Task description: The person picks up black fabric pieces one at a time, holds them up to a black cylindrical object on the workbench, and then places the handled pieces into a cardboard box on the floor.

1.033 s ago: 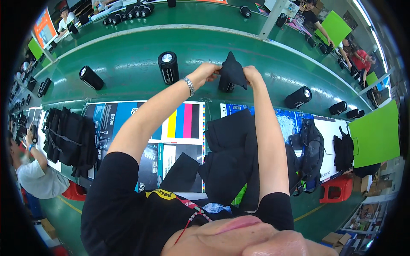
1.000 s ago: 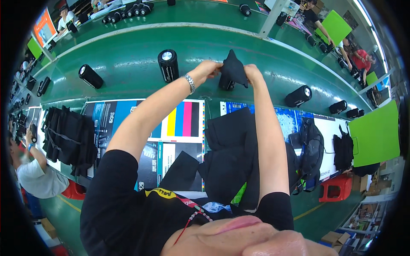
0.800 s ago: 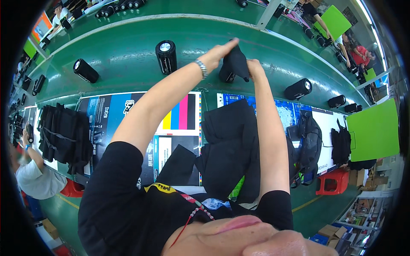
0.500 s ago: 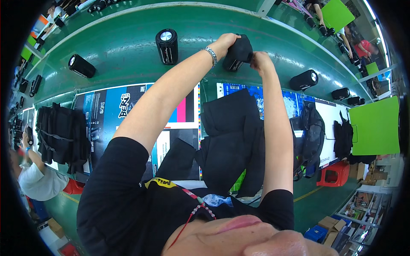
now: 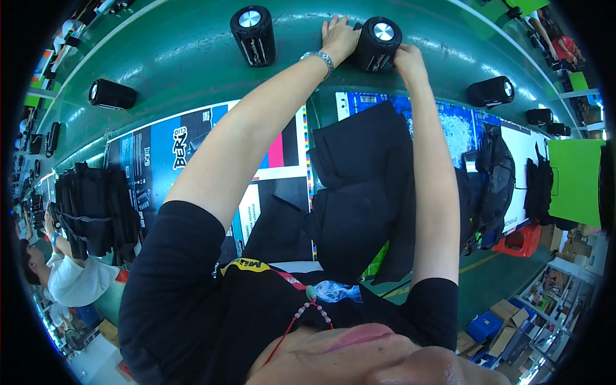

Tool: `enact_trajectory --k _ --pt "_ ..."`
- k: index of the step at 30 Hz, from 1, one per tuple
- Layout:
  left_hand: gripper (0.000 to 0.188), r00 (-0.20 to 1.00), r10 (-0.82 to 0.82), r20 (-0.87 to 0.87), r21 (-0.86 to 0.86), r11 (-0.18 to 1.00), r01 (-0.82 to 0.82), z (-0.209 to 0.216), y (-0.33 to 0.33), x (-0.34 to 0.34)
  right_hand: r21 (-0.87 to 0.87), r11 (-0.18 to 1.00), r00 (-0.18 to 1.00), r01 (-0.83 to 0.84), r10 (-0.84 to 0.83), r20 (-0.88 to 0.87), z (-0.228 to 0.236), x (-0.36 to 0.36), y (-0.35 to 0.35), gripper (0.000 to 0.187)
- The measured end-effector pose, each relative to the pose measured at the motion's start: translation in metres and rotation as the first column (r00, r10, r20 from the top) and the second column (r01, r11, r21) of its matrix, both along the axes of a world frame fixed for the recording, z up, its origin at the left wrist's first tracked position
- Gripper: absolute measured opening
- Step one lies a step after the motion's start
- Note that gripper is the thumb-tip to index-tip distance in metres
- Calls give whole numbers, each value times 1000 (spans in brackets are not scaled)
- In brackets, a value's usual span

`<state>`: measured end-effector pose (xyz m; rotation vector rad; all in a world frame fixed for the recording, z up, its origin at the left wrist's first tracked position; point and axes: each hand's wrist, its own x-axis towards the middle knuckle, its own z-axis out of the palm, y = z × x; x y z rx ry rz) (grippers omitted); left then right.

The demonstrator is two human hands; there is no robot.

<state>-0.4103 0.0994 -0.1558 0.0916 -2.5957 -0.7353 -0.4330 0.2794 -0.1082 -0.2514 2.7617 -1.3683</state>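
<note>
A black cylinder speaker [image 5: 376, 43] with a silver end cap lies on the green belt [image 5: 179, 58] at the top of the view. My left hand [image 5: 338, 37] presses against its left side, a metal watch on that wrist. My right hand [image 5: 406, 56] touches its right side. Both arms reach far forward over a pile of black fabric pouches [image 5: 359, 192] lying on the printed table mat. The black cloth seen earlier around the speaker is not visible.
More black speakers lie along the belt: one upright-looking [image 5: 253, 33] left of my hands, one far left [image 5: 111, 94], one to the right [image 5: 490, 91]. A stack of black pouches [image 5: 93, 208] sits at the left. A person in white [image 5: 70, 279] works at lower left.
My hands carried the speaker forward and lowered it onto the belt. The black cloth that stuck up around it earlier is gone from sight.
</note>
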Motion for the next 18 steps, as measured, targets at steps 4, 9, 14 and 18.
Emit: enact_trajectory --k 4,9,14,18 --pt "37 992 30 -122 -181 982 -52 -24 -15 3 148 989 996 -17 30 -83 7 27 -19 30" --pt "37 994 -24 -105 -151 988 7 -7 5 2 194 981 982 4 33 -187 4 14 6 27" --pt "39 998 41 -50 189 982 -31 27 -3 8 224 973 972 -64 111 -205 0 2 1 21" --pt "49 926 28 -378 679 688 256 81 30 31 283 958 980 50 8 -200 -7 2 9 18"
